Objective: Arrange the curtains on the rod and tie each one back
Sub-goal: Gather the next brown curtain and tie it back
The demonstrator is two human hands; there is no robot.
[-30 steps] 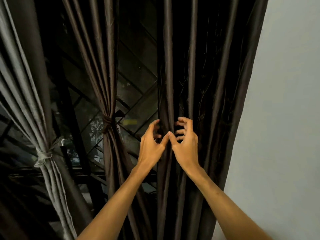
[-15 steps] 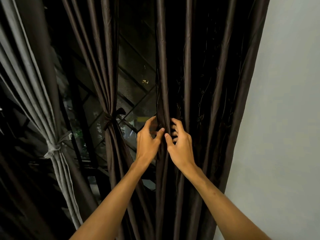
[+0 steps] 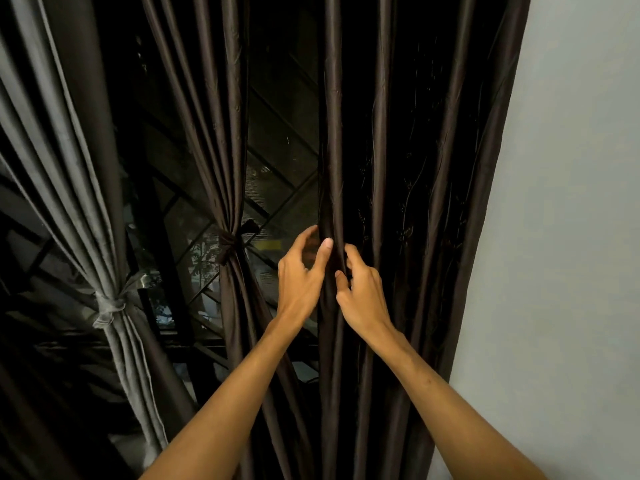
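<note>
A dark brown curtain (image 3: 408,161) hangs loose in long folds at the right, next to the wall. My left hand (image 3: 301,271) grips its leftmost fold from the left, thumb on the front of the cloth. Just right of that fold, my right hand (image 3: 360,289) curls its fingers into the same fold. A second dark brown curtain (image 3: 221,140) in the middle is gathered and tied with a dark band (image 3: 230,245). A grey curtain (image 3: 65,174) at the left is tied back with a grey band (image 3: 109,306). The rod is out of view.
A pale wall (image 3: 571,202) runs down the right side. Behind the curtains is a dark window with a diagonal metal grille (image 3: 280,188).
Both hands have shifted slightly on the curtain's left fold, the left thumb now lying over the front of the fold. The view has drifted a little to the left.
</note>
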